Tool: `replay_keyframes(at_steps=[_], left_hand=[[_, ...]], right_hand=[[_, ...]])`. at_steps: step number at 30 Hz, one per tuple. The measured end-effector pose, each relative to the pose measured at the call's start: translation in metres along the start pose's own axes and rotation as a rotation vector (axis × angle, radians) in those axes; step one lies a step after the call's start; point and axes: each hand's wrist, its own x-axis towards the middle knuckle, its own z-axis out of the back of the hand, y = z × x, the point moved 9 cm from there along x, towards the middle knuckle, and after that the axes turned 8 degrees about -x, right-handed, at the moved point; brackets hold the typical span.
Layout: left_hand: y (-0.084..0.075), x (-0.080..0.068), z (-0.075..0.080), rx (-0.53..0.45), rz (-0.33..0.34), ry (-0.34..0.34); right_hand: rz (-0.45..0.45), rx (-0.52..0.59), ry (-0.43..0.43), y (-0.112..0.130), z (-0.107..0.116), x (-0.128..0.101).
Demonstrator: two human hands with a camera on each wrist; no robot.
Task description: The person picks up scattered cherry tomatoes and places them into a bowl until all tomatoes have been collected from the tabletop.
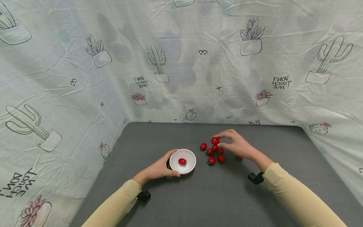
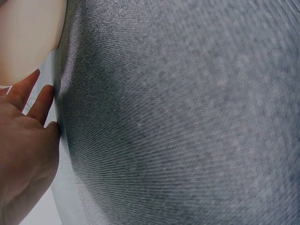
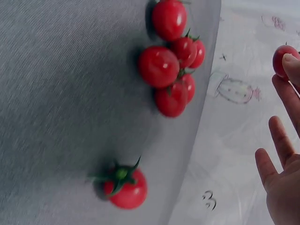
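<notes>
A white bowl (image 1: 173, 157) stands on the dark table, and a single cherry tomato (image 1: 182, 161) lies inside it. My left hand (image 1: 159, 167) grips the bowl's left side, thumb at the near rim and fingers at the far rim. In the left wrist view the bowl's outer wall (image 2: 29, 37) shows above the fingers. My right hand (image 1: 237, 144) pinches another cherry tomato (image 3: 281, 61) between thumb and fingertip, raised over the pile. Below it, several cherry tomatoes (image 1: 211, 161) with green stems lie in a loose cluster to the right of the bowl.
One separate tomato (image 3: 127, 190) lies apart from the cluster, partly behind the right wrist in the head view. The grey table (image 1: 193, 201) ends at a pale curtain (image 1: 181, 63) printed with potted cacti, behind and to the left. Black wrist mounts (image 1: 256, 178) hang under both sleeves.
</notes>
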Motion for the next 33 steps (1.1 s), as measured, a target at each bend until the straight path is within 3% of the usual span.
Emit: replay_keyframes(at_steps=[20,33], left_hand=[[-0.002,0.001,0.001,-0.016,0.048,0.009],[0.0,-0.001,-0.002,-0.062,0.095,0.057]], right_hand=[[0.061,0.011,0.129,0.045,-0.043,0.023],[0.182,-0.055,0.191,0.073,-0.077,0.032]])
